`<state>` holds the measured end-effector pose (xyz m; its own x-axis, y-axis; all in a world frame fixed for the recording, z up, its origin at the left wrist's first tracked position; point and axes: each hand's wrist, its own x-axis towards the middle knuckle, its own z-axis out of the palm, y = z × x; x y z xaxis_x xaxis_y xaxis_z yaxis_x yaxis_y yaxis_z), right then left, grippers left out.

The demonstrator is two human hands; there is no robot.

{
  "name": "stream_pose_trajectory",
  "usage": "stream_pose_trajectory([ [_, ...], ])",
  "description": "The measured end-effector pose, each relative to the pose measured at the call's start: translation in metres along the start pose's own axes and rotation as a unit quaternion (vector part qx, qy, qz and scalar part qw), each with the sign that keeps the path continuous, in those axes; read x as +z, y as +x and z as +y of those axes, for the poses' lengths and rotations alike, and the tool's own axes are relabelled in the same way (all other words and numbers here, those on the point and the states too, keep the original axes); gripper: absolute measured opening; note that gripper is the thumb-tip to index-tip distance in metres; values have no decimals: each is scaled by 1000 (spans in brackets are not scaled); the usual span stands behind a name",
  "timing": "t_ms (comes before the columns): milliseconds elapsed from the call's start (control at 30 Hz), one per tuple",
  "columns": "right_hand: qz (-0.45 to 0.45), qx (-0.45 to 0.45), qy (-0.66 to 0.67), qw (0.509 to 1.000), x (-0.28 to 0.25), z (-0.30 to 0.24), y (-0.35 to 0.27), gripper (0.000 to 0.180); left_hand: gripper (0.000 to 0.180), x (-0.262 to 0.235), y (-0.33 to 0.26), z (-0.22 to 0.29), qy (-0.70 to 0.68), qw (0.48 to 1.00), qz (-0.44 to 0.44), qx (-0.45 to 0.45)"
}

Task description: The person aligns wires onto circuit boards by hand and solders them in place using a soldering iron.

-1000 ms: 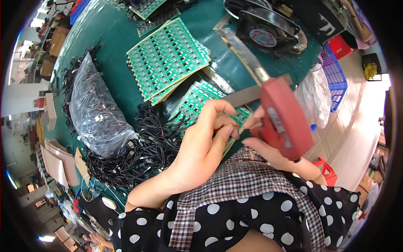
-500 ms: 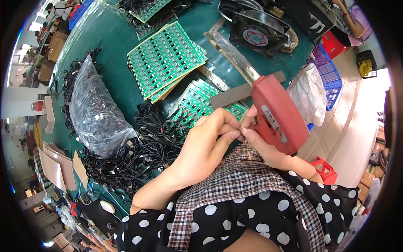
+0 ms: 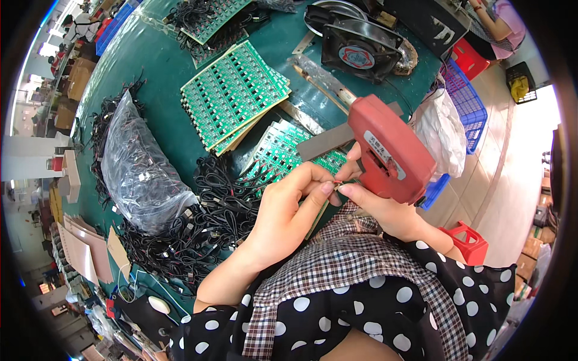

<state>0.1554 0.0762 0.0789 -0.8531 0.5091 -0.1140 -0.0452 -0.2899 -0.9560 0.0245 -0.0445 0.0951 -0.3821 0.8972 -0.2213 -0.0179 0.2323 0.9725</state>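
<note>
My left hand (image 3: 283,212) pinches a thin wire end (image 3: 338,182), with a bit of red showing between the fingertips. Opposite it, my right hand (image 3: 388,212) has its thumb and finger at the same wire. A red soldering gun (image 3: 394,147) rests in that right hand, its tip slanting up and away to the left. Under the fingers lies a green circuit board panel (image 3: 280,144) with wires on its left part. A grey metal strip (image 3: 325,142) crosses it. Beside my left forearm is a heap of black cables (image 3: 220,204).
Behind the panel stands a stack of green circuit boards (image 3: 235,96). A clear plastic bag (image 3: 141,171) lies at left on more cables. A black fan (image 3: 361,55) stands at the back. To the right are a white bag (image 3: 442,129), a blue crate (image 3: 466,108) and a red stool (image 3: 469,242).
My fingertips have parted slightly, and the wire end now shows between them. The soldering gun has turned and shifted slightly up and left. The whole view has moved a little.
</note>
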Motion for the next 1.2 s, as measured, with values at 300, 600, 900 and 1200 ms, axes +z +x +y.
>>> stream_pose_trajectory([
  [300,9,-109,-30,994,-8,10,20,56,9,4,20,-2,157,979,64,111],
  [600,100,-96,-102,985,-15,39,10,87,18,13,12,-20,371,844,210,325],
  [900,49,-169,-360,916,-18,3,10,38,10,18,8,-15,360,823,185,399],
  [1200,28,-165,-103,981,-44,30,9,82,17,12,8,-1,487,719,120,480],
])
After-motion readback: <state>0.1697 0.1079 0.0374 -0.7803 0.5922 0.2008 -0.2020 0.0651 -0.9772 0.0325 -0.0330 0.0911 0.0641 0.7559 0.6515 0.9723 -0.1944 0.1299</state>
